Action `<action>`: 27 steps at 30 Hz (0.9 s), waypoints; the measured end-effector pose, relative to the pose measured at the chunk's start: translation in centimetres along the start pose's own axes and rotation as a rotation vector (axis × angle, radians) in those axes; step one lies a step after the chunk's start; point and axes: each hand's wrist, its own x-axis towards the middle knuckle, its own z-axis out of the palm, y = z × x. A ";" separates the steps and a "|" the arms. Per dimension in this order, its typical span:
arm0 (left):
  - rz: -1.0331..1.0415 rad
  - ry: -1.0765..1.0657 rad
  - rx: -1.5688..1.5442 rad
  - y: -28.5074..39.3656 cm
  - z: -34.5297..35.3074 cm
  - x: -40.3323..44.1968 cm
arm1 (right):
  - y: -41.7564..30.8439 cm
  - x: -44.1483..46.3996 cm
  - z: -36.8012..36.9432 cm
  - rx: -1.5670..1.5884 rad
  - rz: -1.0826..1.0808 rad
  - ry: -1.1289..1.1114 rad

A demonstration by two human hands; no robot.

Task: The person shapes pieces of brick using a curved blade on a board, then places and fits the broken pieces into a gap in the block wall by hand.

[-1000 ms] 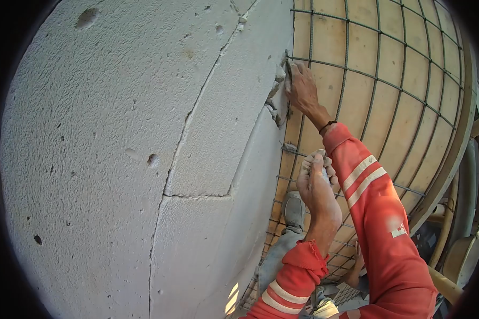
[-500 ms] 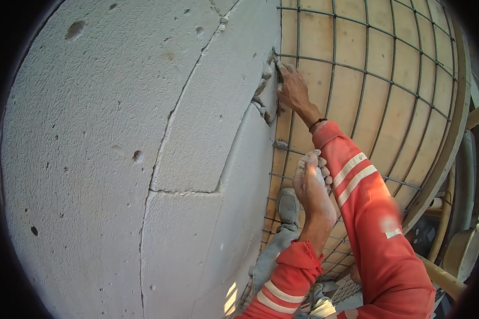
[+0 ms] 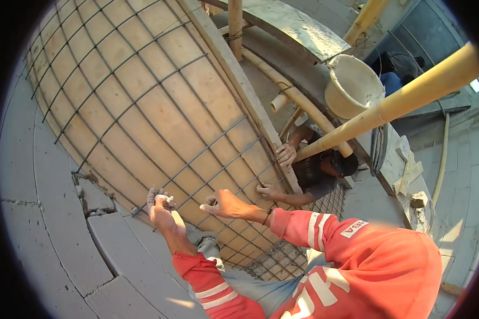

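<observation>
My left hand (image 3: pixel 166 219) is curled around a small whitish lump (image 3: pixel 166 200), perhaps mortar, in front of the rebar grid (image 3: pixel 165 82). To its right, my right hand (image 3: pixel 228 205) hovers over the grid with fingers bent together; whatever they hold, if anything, is too small to make out. The bars lie over a tan wooden panel (image 3: pixel 159 114). Left of my hands is the grey block wall (image 3: pixel 64 239), with a broken, chipped gap (image 3: pixel 94 198) near the panel's edge.
Below the panel's wooden edge beam (image 3: pixel 239 87), another person's hands (image 3: pixel 286 155) grip the beam and mesh. A bamboo pole (image 3: pixel 404 103) crosses at right, beside a pale bucket (image 3: pixel 351 87) and a plank (image 3: pixel 303 32). Rubble pieces (image 3: pixel 418 200) lie at the far right.
My view has swung right, bringing the other person and bucket into sight. My right hand has come away from the wall gap. The lump in my left hand now shows clearly.
</observation>
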 end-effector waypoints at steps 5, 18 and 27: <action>-0.063 -0.551 0.342 -5.3 8.4 -7.9 | 6.6 -15.9 -8.2 0.019 -0.014 0.194; -0.280 -1.152 0.712 -18.1 21.5 -32.5 | 10.9 -40.9 -20.3 0.519 0.128 0.409; 0.155 -1.118 0.936 -3.9 28.0 -34.4 | 15.2 -55.9 -23.6 0.316 0.381 0.738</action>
